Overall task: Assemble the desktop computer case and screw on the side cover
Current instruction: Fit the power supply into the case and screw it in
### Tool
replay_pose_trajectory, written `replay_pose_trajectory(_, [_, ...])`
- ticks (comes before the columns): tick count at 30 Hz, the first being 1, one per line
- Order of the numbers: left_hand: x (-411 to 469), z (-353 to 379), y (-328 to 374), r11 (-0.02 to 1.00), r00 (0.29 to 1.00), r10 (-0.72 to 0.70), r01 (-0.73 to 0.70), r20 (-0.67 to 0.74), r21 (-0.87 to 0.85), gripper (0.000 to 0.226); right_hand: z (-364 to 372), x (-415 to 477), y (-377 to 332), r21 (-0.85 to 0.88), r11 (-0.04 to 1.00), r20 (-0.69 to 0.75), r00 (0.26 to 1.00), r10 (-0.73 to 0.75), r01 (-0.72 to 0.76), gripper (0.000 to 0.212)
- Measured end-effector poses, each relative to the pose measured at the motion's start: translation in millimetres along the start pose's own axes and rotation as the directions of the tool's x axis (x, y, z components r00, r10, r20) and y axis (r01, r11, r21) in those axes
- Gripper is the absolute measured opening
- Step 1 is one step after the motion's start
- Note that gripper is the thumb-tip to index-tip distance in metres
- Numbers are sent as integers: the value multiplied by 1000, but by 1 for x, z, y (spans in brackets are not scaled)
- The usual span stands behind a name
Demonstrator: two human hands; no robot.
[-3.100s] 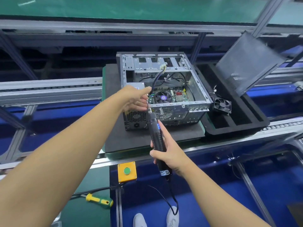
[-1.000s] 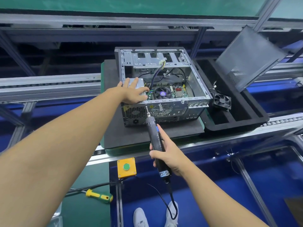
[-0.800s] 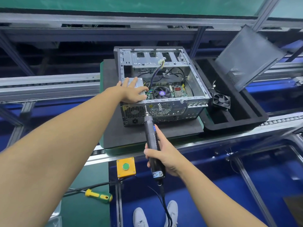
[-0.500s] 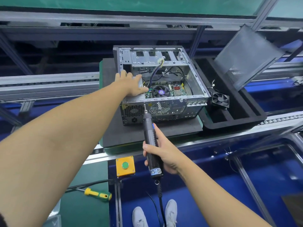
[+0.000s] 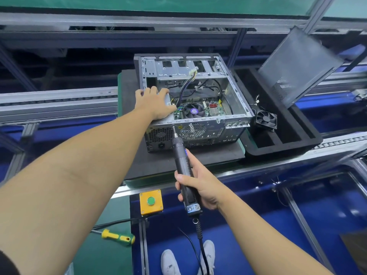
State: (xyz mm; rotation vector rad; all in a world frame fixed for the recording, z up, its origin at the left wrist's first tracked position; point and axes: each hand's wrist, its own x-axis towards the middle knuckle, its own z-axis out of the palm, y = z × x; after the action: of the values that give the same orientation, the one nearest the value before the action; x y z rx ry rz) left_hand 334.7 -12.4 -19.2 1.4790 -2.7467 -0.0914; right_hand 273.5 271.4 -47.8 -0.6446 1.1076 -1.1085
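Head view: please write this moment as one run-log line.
left hand: rests on power supply | right hand: grips electric screwdriver, bit at computer case rear | side cover: off, tilted above black tray

Computer case (image 5: 228, 133) sits on a mat (image 5: 155, 165); left hand (image 5: 154, 105) rests in its left side; right hand (image 5: 198, 185) holds an electric screwdriver (image 5: 181, 165) against its near face; right of it, a tray (image 5: 278, 150) holds a fan (image 5: 266, 120) and the leaning side cover (image 5: 297, 62)
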Motion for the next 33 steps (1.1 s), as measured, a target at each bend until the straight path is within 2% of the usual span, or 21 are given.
replay_pose_trajectory(6, [0, 1, 1, 1000, 1000, -1, 1, -21, 15, 72, 3, 2, 0, 18, 1000, 5, 1000, -15, 15, 85])
replay_pose_trajectory(12, [0, 2, 2, 999, 999, -6, 8, -44, 38, 82, 3, 7, 2, 1, 1000, 22, 1000, 2, -2, 94])
replay_pose_trajectory(24, [1, 2, 3, 1000, 998, -5, 6, -61, 16, 76, -2, 9, 5, -41, 999, 4, 1000, -12, 13, 94])
replay_pose_trajectory(27, [0, 2, 2, 1000, 998, -4, 5, -65, 20, 76, -3, 9, 6, -117, 993, -19, 1000, 9, -11, 98])
replay_pose_trajectory(33, [-2, 3, 1, 1000, 997, -2, 3, -81, 6, 74, -17, -4, 7, -221, 972, -96, 994, 56, -76, 72])
